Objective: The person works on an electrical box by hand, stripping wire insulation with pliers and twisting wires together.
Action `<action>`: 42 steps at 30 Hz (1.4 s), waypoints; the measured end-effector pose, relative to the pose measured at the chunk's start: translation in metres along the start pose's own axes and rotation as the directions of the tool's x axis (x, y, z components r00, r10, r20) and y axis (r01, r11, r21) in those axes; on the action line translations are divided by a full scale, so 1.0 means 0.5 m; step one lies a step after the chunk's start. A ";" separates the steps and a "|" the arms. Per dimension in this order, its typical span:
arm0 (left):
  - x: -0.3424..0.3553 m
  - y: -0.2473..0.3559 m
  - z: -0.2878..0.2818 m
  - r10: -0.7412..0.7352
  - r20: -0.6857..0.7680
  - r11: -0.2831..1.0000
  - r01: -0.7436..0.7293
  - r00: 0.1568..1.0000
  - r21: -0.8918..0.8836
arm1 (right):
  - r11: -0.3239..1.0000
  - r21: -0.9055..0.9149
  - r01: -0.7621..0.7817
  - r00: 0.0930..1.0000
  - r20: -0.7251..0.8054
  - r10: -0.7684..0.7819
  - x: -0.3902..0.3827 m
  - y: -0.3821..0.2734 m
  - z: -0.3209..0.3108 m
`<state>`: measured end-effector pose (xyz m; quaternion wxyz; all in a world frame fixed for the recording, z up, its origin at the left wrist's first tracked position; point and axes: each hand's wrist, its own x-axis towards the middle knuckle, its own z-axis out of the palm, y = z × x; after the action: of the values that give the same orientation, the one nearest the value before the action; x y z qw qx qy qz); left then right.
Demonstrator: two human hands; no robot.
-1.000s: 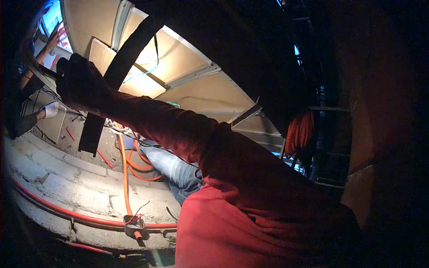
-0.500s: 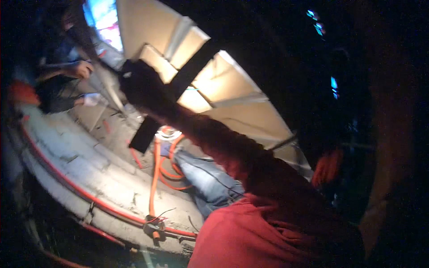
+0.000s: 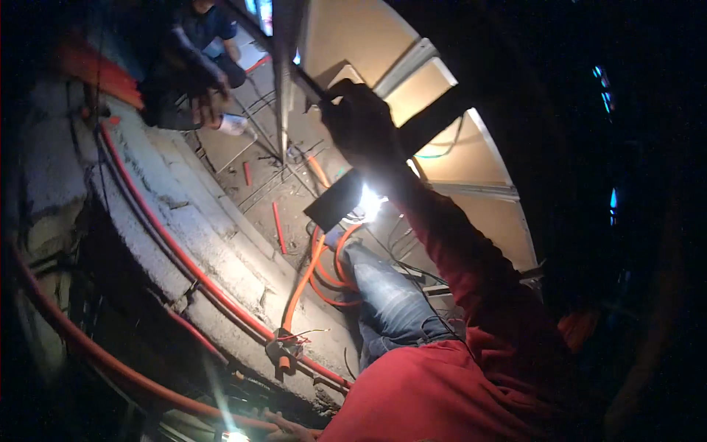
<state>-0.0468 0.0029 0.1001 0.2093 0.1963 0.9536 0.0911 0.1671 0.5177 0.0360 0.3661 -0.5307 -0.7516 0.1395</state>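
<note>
Right hand (image 3: 361,121): clenched round the bar (image 3: 311,85), which slants at upper middle beside the upright (image 3: 283,110) | Left hand (image 3: 289,429), as I take it: low, by the pipe (image 3: 184,401), grip I can't tell | Best handling, I judge: wrist firm, bar steady, sleeve (image 3: 471,258) off the lamp (image 3: 368,202)

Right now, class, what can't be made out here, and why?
In the head view:
Right hand: shadow hides its exact grip on the dark bar.
Left hand: partly cut off by the lower edge.
Bright light: its own glare hides its shape.
Co-worker: upper edge crops the head.
</note>
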 end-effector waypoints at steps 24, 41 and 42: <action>-0.046 -0.031 -0.010 -0.220 -0.052 0.970 0.213 0.974 -0.114 | 0.970 0.145 -0.193 0.976 0.127 0.175 0.012 -0.037 -0.022; -0.058 -0.069 -0.007 -0.396 -0.050 0.917 0.392 0.917 -0.075 | 0.977 0.049 -0.209 0.971 0.133 0.201 0.009 -0.048 -0.018; -0.058 -0.066 -0.004 -0.309 -0.095 0.949 0.300 0.946 -0.101 | 0.974 0.060 -0.217 0.969 0.131 0.208 0.008 -0.042 -0.017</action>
<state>-0.0347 -0.0392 0.1038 0.1763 0.0321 0.9778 0.1089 0.1578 0.5111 0.0563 0.3211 -0.5847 -0.7060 0.2381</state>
